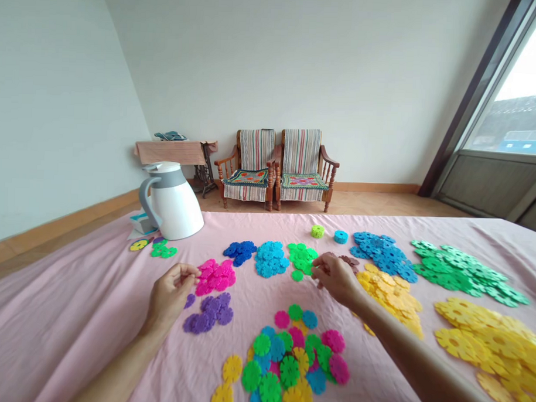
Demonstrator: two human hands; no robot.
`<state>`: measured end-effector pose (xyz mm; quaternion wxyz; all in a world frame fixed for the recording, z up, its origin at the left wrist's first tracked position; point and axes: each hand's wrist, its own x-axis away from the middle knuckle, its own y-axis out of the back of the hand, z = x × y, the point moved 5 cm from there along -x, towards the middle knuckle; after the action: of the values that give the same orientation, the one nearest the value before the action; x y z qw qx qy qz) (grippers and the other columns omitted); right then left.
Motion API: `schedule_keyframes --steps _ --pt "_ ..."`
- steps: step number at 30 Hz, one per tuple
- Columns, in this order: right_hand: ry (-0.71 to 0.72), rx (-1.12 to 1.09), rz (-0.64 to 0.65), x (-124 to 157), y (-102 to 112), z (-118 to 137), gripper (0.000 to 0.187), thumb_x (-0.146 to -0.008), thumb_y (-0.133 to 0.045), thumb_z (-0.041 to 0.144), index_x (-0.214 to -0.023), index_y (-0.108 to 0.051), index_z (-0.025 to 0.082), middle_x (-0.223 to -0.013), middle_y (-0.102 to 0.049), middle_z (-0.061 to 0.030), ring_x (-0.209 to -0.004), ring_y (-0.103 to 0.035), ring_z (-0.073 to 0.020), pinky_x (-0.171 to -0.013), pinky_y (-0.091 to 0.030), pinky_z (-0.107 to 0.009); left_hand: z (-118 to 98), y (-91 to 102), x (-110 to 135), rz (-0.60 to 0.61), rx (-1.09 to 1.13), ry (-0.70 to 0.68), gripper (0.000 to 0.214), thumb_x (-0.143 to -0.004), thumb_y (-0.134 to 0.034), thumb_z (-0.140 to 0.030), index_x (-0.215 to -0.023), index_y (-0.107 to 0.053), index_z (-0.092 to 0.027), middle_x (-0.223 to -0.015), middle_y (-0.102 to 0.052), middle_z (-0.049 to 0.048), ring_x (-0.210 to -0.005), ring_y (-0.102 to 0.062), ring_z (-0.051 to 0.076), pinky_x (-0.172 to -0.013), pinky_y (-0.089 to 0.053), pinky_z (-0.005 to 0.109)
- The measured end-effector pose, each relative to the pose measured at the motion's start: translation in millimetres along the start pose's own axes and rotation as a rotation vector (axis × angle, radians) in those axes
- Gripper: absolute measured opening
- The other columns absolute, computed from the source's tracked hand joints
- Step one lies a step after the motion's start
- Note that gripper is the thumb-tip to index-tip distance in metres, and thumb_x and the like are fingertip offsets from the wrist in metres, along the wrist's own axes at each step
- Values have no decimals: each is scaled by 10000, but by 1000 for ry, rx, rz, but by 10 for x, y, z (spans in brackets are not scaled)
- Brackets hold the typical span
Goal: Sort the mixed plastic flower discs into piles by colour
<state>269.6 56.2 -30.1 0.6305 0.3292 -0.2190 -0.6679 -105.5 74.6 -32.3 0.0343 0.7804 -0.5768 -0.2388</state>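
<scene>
My left hand (172, 291) is closed, thumb and fingertips pinched together at the left edge of a pile of pink snowflake discs (216, 276). Whatever lies between those fingertips is too small to make out. Just below it are a lone purple disc (189, 301) and a purple pile (210, 313). My right hand (335, 276) has its fingers curled together at the right side of the bright green pile (302, 258), partly covering the brown discs (349, 262). Its fingertips hide anything they hold. A mixed-colour heap (289, 360) lies nearest me, between my forearms.
Dark blue (240, 253) and light blue (271, 258) piles lie beyond my hands. Blue (383, 255), green (463, 272) and yellow (487, 332) piles spread rightward. A white jug (177, 206) stands at back left. Two small disc stacks (317, 231) sit near the far edge.
</scene>
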Motion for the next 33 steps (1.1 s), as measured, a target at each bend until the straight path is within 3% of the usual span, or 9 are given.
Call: schedule_keyframes --steps 3,6,8,12,20,28,33 --pt "10 -4 -19 24 -38 21 154 -799 -426 183 -767 -576 175 -660 -653 -15 -507 -588 -113 -495 -386 -213 -13 -6 2 2 -1 -1 146 -668 -576 -300 -731 -582 -168 -685 -639 13 -658 -634 182 -599 -480 261" --pt "93 2 50 174 -111 171 126 -755 -511 195 -674 -608 186 -602 -614 7 -546 -569 -119 -513 -379 -213 -34 -15 1 2 3 -3 147 -661 -582 -297 -729 -584 -166 -684 -643 16 -660 -639 187 -597 -486 265" --pt "169 13 113 282 -162 285 84 -708 -566 177 -719 -648 189 -651 -617 5 -601 -565 -121 -555 -392 -216 -51 -20 3 1 9 0 145 -652 -586 -293 -724 -586 -167 -680 -645 16 -656 -641 185 -594 -491 264" --pt "252 60 211 399 -227 399 202 -661 -604 140 -846 -661 199 -806 -617 -21 -697 -558 -130 -627 -410 -235 -78 -20 12 -4 14 12 143 -641 -589 -296 -705 -591 -168 -667 -645 14 -639 -641 180 -581 -500 261" --pt "253 43 282 425 -207 443 100 -672 -578 112 -747 -571 178 -756 -571 -2 -690 -528 -120 -624 -401 -229 -45 -22 -4 8 13 -4 128 -641 -587 -273 -711 -599 -166 -686 -654 20 -646 -638 173 -597 -500 257" --pt "254 46 347 470 -180 485 186 -636 -638 149 -816 -604 182 -829 -574 -18 -731 -526 -132 -636 -405 -236 -61 -33 -1 3 24 16 148 -617 -593 -290 -697 -594 -165 -675 -654 22 -648 -638 182 -602 -499 265" --pt "194 -44 328 432 -166 456 102 -647 -582 109 -715 -559 183 -669 -554 29 -622 -507 -101 -542 -356 -203 -61 -40 5 17 18 22 155 -623 -583 -297 -710 -591 -168 -686 -650 23 -660 -638 184 -613 -503 270"
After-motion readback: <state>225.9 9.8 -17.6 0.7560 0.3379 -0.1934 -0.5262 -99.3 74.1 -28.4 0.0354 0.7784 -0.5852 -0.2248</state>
